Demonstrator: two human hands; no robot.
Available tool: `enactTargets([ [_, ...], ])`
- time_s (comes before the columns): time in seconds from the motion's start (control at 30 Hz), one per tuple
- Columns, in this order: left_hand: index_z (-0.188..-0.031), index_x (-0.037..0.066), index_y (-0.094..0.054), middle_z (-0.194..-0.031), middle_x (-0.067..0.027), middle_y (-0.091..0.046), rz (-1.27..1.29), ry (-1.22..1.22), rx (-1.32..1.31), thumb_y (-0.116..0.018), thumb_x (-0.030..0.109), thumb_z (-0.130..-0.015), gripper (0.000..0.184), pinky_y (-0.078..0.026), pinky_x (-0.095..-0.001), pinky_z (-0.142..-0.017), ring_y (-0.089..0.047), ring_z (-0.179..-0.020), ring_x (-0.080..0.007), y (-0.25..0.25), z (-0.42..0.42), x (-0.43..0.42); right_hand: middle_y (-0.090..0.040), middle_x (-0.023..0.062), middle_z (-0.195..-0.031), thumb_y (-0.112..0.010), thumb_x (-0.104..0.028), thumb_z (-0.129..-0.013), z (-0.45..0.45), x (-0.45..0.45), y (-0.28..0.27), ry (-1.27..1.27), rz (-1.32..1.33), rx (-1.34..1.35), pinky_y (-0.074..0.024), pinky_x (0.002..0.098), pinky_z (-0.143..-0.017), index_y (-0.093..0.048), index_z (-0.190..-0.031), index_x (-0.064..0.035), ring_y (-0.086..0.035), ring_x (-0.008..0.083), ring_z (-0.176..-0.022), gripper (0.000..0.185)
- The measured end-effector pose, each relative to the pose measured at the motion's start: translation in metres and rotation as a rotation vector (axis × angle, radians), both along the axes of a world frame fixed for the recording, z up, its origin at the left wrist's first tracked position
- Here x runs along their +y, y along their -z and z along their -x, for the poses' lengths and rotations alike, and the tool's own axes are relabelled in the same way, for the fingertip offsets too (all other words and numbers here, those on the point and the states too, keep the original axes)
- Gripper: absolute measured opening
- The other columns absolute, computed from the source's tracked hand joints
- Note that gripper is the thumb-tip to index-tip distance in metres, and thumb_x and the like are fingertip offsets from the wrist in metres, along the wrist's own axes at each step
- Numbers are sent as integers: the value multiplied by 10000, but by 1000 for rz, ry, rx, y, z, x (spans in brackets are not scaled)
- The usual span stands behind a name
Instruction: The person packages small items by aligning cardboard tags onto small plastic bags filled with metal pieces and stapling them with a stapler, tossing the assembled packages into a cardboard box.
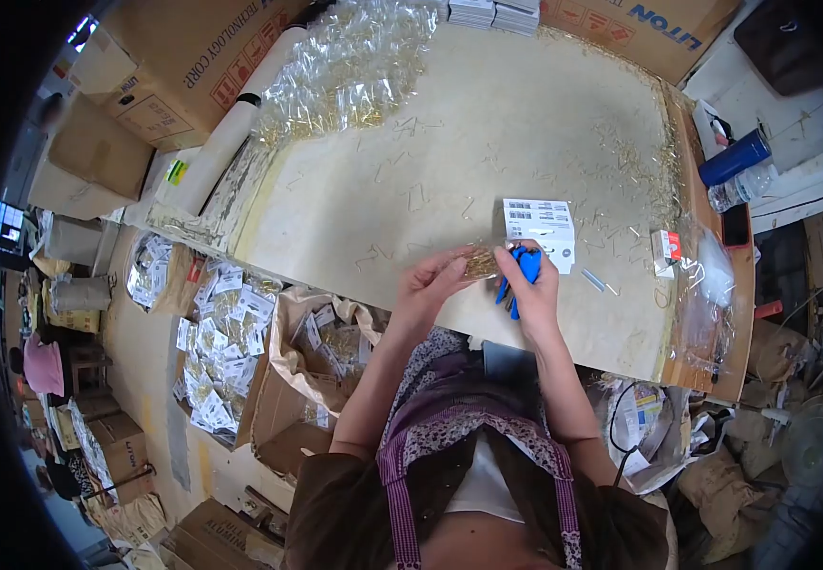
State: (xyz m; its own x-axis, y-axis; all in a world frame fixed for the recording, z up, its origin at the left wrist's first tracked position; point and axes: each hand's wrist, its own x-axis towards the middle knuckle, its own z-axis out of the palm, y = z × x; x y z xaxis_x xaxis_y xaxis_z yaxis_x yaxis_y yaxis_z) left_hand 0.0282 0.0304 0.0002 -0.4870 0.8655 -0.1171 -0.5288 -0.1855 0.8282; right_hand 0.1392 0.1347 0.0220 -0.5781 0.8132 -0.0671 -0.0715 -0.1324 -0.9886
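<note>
My left hand (pixel 430 283) is closed round a small clear bag of gold-coloured metal pieces (pixel 476 263), held just above the table's front edge. Close to its right, my right hand (pixel 539 290) is closed round a blue hand tool (pixel 524 269); it looks like a small stapler, but the fingers cover part of it. The right thumb reaches toward the end of the bag. Just beyond the right hand lie white printed cards (pixel 543 217) on the table (pixel 335 204).
A heap of filled clear bags (pixel 354 76) lies at the back left. Loose gold pieces (pixel 640 142) scatter over the right side. A small red-and-white box (pixel 666 252) stands near the right edge. Open boxes of carded packs (pixel 226 332) sit below left. A blue bottle (pixel 735 159) lies far right.
</note>
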Motion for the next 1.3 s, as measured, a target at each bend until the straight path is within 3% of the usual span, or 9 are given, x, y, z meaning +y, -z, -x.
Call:
enactTargets([
  [0.27,-1134,-11,-507,-1101,-147,-568,-91,-198,-325,-421,223,-939,316,-490,-422,-857,-576,-997,-271,-10,-7,4,-562,9,-764,-677,-129,-772,-20,16,7,-10,-195,-70,-410,224,-614,-569,-908,-39,-530,97,-693,196],
  [0.33,-1147,-13,-503,-1081,-132,-574,-68,-178,-330,-460,196,-922,309,-501,-402,-839,-586,-970,-240,-6,-3,1,-617,67,-963,-728,-176,-692,-34,42,-4,135,-1010,-405,-409,285,-737,-584,-960,-58,-564,207,-827,327],
  [0.43,-1135,-3,-517,-1045,-111,-590,-16,-156,-246,-524,113,-879,281,-515,-371,-814,-598,-932,-201,10,0,-2,-558,77,-1176,-746,-228,-610,-49,71,-8,-25,-1072,-612,-375,319,-815,-595,-975,-77,-539,270,-944,424],
  [0.53,-1078,17,-551,-1010,-101,-606,19,-161,-183,-563,20,-831,247,-518,-342,-798,-604,-909,-184,23,3,-5,-532,60,-1231,-754,-232,-581,-53,81,0,-106,-1099,-563,-366,302,-795,-596,-975,-70,-552,236,-872,455],
  [0.73,-1041,8,-560,-1016,-134,-608,-3,-181,-221,-543,-12,-833,210,-512,-343,-819,-608,-917,-215,20,1,-4,-638,75,-904,-747,-172,-655,-58,68,13,152,-1236,-519,-388,281,-691,-569,-913,-43,-559,174,-726,339],
  [0.77,-1052,13,-556,-1014,-132,-609,-11,-170,-206,-541,-14,-834,221,-513,-337,-814,-610,-910,-212,21,1,-5,-638,75,-904,-747,-172,-655,-57,66,11,152,-1236,-517,-388,281,-691,-569,-913,-43,-559,174,-726,339],
  [0.83,-1071,12,-548,-1015,-125,-612,7,-154,-166,-547,-9,-832,240,-510,-323,-809,-608,-907,-194,18,-2,-5,-604,49,-810,-726,-138,-709,-54,59,-1,79,-326,-402,-414,256,-638,-551,-899,-19,-534,108,-695,285],
  [0.97,-1110,11,-529,-1012,-92,-622,160,-109,123,-575,14,-827,287,-488,-265,-786,-597,-899,-136,-1,-13,-2,-489,-21,-681,-716,-175,-729,-37,48,-25,-80,-326,-265,-356,211,-537,-547,-856,-14,-425,62,-605,265],
  [1.3,-1068,-28,-584,-918,-49,-645,54,-6,71,-601,85,-840,255,-461,-210,-706,-582,-791,-76,10,-23,0,-492,-20,-696,-718,-139,-719,-16,41,-24,-234,-319,-333,-374,215,-577,-547,-841,-27,-433,64,-641,238],
])
